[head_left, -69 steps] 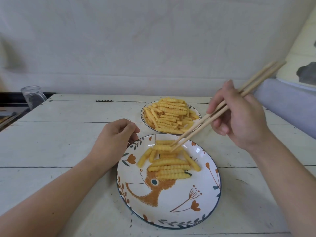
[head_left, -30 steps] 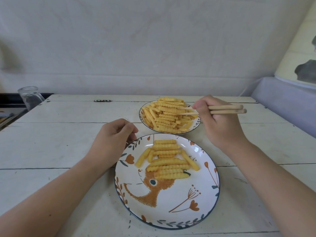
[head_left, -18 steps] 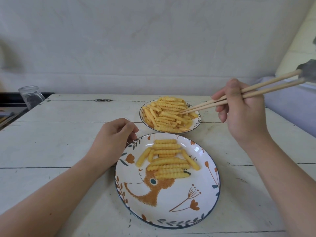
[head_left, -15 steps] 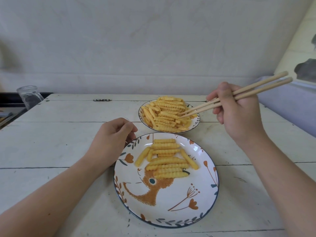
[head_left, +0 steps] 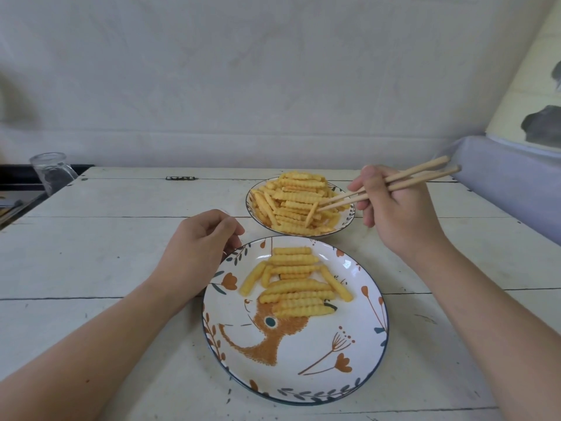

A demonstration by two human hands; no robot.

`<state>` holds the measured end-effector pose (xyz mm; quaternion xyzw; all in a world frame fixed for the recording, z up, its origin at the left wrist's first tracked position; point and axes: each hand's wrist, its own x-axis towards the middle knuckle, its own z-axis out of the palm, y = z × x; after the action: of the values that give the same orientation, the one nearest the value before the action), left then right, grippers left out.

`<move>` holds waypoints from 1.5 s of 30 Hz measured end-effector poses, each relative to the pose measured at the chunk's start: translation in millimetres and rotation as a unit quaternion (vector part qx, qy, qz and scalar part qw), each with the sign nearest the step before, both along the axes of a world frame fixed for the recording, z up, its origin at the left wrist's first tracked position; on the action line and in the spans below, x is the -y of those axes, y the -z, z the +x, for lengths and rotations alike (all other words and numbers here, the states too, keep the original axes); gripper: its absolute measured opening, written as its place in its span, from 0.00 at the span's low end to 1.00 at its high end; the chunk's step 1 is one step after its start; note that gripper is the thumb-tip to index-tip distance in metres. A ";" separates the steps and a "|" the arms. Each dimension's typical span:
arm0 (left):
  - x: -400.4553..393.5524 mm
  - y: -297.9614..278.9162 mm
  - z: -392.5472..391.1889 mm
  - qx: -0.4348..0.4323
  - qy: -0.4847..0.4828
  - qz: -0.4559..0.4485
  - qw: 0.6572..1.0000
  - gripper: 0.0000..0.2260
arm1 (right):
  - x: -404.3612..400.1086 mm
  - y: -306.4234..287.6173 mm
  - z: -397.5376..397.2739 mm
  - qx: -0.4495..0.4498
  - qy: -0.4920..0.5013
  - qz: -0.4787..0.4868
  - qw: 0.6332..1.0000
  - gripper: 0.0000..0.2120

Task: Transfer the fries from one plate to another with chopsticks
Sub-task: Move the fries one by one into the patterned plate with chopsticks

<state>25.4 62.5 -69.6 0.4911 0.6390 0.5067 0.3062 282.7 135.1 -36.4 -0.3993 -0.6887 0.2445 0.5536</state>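
My right hand [head_left: 400, 214] grips a pair of wooden chopsticks [head_left: 391, 183], whose tips pinch the upper end of one tilted crinkle-cut fry [head_left: 312, 213] in the heap of fries [head_left: 291, 199] on the far plate [head_left: 347, 221]. Several fries [head_left: 296, 287] lie in rows on the near large plate [head_left: 303, 372], which has an orange animal and flower pattern. My left hand [head_left: 200, 253] rests with curled fingers on the table, touching the near plate's upper-left rim.
Both plates sit on a white-painted plank table [head_left: 106, 238]. A clear glass [head_left: 51, 171] stands past the table's far left corner. A lilac cushioned edge [head_left: 510, 183] runs along the right. A white wall stands behind.
My right hand has dropped lower and shifted left, flattening the chopsticks; their tips now pinch a fry and tilt it up from the heap. My left hand has stayed put.
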 end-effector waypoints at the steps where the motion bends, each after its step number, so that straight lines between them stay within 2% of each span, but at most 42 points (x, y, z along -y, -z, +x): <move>1: 0.2 -0.1 0.0 -0.001 0.000 0.000 1.000 0.13 | 0.1 -1.0 0.1 -0.010 0.002 0.002 1.000 0.17; 5: -0.3 0.1 -1.1 0.002 0.004 0.002 1.000 0.13 | 4.4 -14.1 4.8 -0.097 0.007 0.012 0.995 0.22; 9: -0.8 0.7 -1.3 0.002 0.005 0.003 1.000 0.12 | 8.7 -27.0 10.1 -0.138 -0.013 0.043 0.989 0.26; 12: -0.8 0.7 -1.0 0.000 0.003 0.003 1.000 0.12 | 11.7 -26.4 6.8 -0.116 -0.042 0.044 0.991 0.26; 18: -1.3 1.1 -1.4 -0.003 0.002 0.005 1.000 0.13 | 24.7 -38.1 6.4 -0.131 -0.112 -0.055 0.984 0.27; 24: -1.9 1.5 -1.5 -0.004 0.002 0.004 1.000 0.12 | 37.7 -38.9 -0.4 -0.039 -0.168 -0.094 0.980 0.27; 27: -1.6 1.5 -1.2 -0.009 0.000 0.002 1.000 0.13 | 38.0 -37.4 -1.0 -0.014 -0.169 -0.089 0.982 0.24; 31: -1.5 1.9 -1.6 -0.009 0.001 0.002 1.000 0.13 | 35.0 -40.6 3.5 -0.055 -0.163 -0.075 0.982 0.20; 36: -1.5 2.0 -2.0 0.002 0.003 0.001 1.000 0.13 | 31.7 -39.8 2.1 -0.100 -0.175 -0.083 0.976 0.21; 45: -1.4 0.8 -1.1 -0.001 0.002 -0.002 1.000 0.13 | 26.5 -28.4 -3.5 -0.057 -0.201 -0.109 0.972 0.23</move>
<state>24.3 63.9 -70.4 0.4919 0.6392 0.5048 0.3076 279.2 108.6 -7.9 -0.2959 -0.6915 0.4468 0.4844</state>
